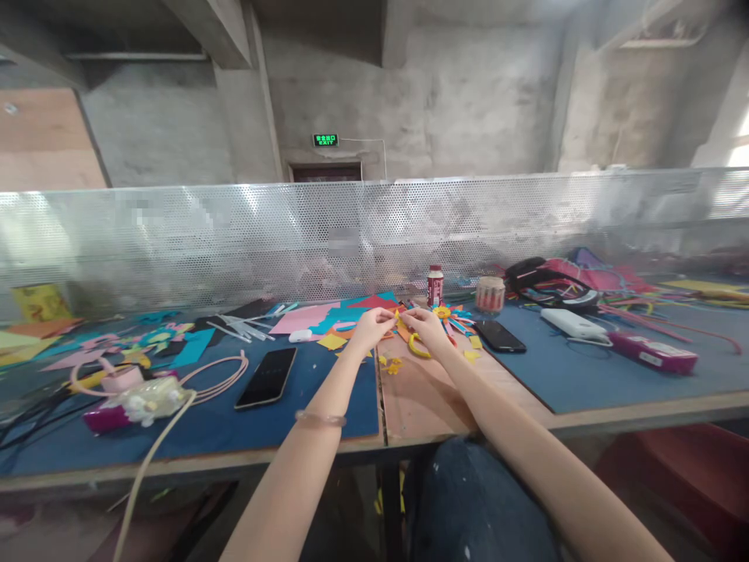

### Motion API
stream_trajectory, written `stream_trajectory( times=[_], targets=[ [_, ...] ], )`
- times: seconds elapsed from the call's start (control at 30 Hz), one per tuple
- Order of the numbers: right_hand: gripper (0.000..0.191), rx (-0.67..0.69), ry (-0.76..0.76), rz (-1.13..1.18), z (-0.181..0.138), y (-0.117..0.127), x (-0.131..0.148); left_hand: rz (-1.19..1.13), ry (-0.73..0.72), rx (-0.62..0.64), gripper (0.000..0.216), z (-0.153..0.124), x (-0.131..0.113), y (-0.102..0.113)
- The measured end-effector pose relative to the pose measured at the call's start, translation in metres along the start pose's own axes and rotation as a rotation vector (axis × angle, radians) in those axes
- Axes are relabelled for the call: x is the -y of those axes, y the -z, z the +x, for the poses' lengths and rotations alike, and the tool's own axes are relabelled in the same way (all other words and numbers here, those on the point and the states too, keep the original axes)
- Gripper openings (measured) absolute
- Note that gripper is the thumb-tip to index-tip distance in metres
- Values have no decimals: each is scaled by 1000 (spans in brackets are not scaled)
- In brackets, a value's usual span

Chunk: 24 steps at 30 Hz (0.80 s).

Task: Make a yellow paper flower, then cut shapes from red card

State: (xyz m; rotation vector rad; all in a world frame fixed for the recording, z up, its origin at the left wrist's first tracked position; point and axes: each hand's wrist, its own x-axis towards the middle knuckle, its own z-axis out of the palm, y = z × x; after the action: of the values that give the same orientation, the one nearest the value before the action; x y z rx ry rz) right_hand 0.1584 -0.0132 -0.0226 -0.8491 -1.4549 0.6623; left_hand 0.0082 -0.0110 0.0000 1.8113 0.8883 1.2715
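Note:
My left hand (373, 328) and my right hand (428, 329) meet over the table, fingertips pinched close together. A small yellow paper piece (399, 315) shows between them, gripped by both; its exact shape is too small to make out. Beneath my right hand lies a yellow looped handle (417, 346), probably of scissors, partly hidden by the hand. Just beyond that hand sits a yellow and orange paper flower (442, 312) with blue strips around it. Small yellow paper scraps (392, 364) lie on the bare wood nearer to me.
Black phones lie left (267, 378) and right (500, 336). Behind my hands stand a red-capped bottle (434, 286) and a jar (490, 295). Coloured paper (307, 318), a cabled power strip (140, 398) and a purple box (652, 353) are around. A perforated metal screen (281, 242) closes the back.

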Motion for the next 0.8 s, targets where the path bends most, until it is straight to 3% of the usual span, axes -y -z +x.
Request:
stream_trajectory(
  times=[0.17,0.3,0.47,0.8],
  targets=[
    [22,-29,68,-82,-2,-2,4,-62,57,-3,14,0,3,0],
    [14,-173,373,-399,-5,-2,5,-182,137,-92,15,1,2,0],
    [10,-149,675,-647,-4,-3,2,-317,106,-35,20,0,0,-1],
    [8,-175,680,-726,-5,-4,0,-343,62,-3,26,-2,1,0]
  ],
)
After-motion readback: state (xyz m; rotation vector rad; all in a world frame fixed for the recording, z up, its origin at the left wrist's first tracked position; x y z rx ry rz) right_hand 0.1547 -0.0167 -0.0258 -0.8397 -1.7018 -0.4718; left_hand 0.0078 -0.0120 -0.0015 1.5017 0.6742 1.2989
